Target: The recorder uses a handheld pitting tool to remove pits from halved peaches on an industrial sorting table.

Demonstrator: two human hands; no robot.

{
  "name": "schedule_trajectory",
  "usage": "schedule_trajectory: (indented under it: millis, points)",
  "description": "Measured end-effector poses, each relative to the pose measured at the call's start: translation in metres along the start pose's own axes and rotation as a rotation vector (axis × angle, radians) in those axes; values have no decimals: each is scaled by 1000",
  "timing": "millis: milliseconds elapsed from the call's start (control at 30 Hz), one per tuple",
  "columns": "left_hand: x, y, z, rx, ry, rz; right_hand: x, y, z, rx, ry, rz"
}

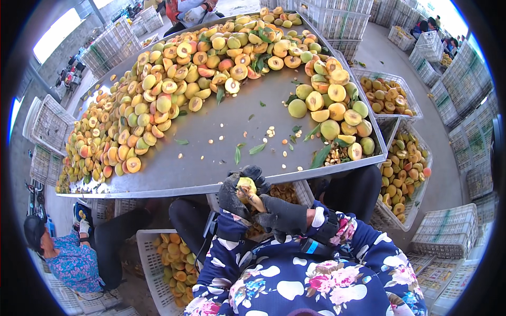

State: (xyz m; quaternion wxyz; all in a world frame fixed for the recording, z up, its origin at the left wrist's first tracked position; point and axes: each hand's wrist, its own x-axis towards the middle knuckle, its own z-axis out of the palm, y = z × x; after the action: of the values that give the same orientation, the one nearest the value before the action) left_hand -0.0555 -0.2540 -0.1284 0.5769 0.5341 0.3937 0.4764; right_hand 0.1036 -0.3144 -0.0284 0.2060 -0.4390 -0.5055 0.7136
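Observation:
My left hand, in a dark grey work glove, is wrapped around a yellow-green peach or apricot half just off the table's near edge. My right hand, gloved alike, holds a small hand tool with a tan handle. Its dark tip is against the fruit; the exact shape is hidden. Below my hands, a crate with brownish fruit pieces shows partly between my knees. On the metal table before me lie loose kernels and green leaves.
A large heap of halved fruit curves across the table; a smaller pile lies right. Fruit-filled crates stand at right and lower left. A co-worker sits at left, another person across the table. Stacked crates rise behind.

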Motion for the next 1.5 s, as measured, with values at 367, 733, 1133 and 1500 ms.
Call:
schedule_trajectory:
  millis: [367,733,1133,1500]
  points:
    - [12,-23,-11,-88,-93,-194,15,27,-15,313,-230,-101]
    - [13,32,37,-503,-38,-102,6,23,-9,725,-226,42]
    - [-18,76,1,32,119,-76,-30,40,-34,670,-191,40]
    - [-128,139,-179,1283,337,-715,4,136,-44,-805,-91,253]
